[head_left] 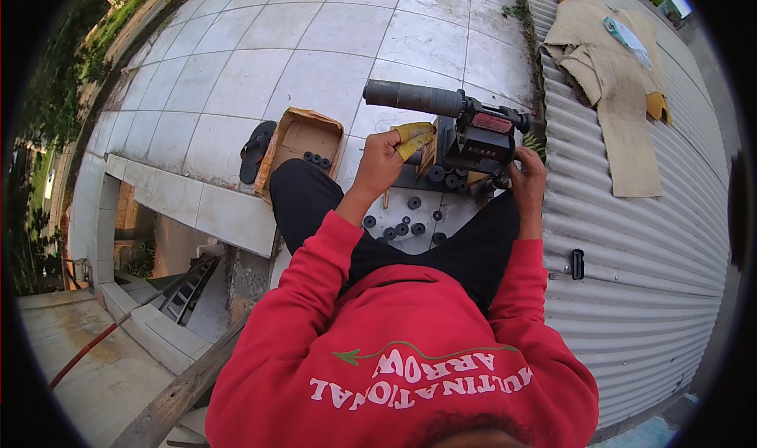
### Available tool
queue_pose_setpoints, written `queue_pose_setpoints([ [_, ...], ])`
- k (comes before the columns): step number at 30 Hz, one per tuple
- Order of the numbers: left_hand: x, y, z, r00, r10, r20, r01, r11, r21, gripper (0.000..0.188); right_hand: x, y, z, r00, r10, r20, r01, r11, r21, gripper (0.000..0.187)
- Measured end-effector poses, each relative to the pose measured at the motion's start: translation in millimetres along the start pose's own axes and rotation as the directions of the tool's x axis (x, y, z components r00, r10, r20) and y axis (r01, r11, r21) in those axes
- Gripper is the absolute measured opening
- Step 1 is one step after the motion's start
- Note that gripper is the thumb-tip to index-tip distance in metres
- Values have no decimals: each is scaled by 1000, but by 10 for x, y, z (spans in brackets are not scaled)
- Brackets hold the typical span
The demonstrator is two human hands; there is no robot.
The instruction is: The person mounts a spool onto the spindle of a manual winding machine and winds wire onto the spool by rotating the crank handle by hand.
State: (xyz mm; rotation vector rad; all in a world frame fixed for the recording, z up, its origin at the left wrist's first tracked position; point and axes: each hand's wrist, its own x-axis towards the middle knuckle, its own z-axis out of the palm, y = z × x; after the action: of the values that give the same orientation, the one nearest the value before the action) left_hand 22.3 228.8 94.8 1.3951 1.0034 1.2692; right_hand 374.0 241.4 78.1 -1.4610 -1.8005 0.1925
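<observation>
A black machine (pixel 482 142) with a long dark cylinder (pixel 414 97) jutting out to the left stands between my knees. On its left side is my left hand (pixel 386 158), closed, with yellow wrapping (pixel 414 139) over its fingers. The fingertips press together beside a worn wooden piece (pixel 426 158); what they grip is hidden. My right hand (pixel 528 176) curls in at the machine's right end, its fingertips partly out of sight behind the lower parts. Below the machine, several black rubber-like rings (pixel 401 229) lie scattered on the tiles, with more dark discs (pixel 451 180) at its base.
An open cardboard box (pixel 303 137) holding several black rings sits by my left knee, beside a black sandal (pixel 256 150). Corrugated roofing (pixel 615 306) on the right bears a beige cloth (pixel 627 133) and a small black object (pixel 578 264). A ledge (pixel 197 208) borders an opening at left.
</observation>
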Motion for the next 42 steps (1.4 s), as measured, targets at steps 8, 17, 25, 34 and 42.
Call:
queue_pose_setpoints([
  [8,-40,-77,-245,995,-49,-82,62,984,164,31,-582,-661,311,905,-136,-403,103,989,-102,40],
  [17,-167,-533,-429,992,-69,-106,87,980,180,31,-915,-1027,1941,855,6,518,26,998,-55,76],
  [25,-178,-972,-471,990,-25,-142,47,987,156,30,-517,-729,2826,806,292,515,-46,898,-437,64],
  [34,-126,-1065,-646,985,-45,-169,82,972,220,30,-436,-924,3122,868,116,483,19,964,-266,17],
  [42,-166,-1136,-826,892,314,-325,-99,837,538,15,-558,-1018,3972,842,-87,532,-151,909,388,36],
])
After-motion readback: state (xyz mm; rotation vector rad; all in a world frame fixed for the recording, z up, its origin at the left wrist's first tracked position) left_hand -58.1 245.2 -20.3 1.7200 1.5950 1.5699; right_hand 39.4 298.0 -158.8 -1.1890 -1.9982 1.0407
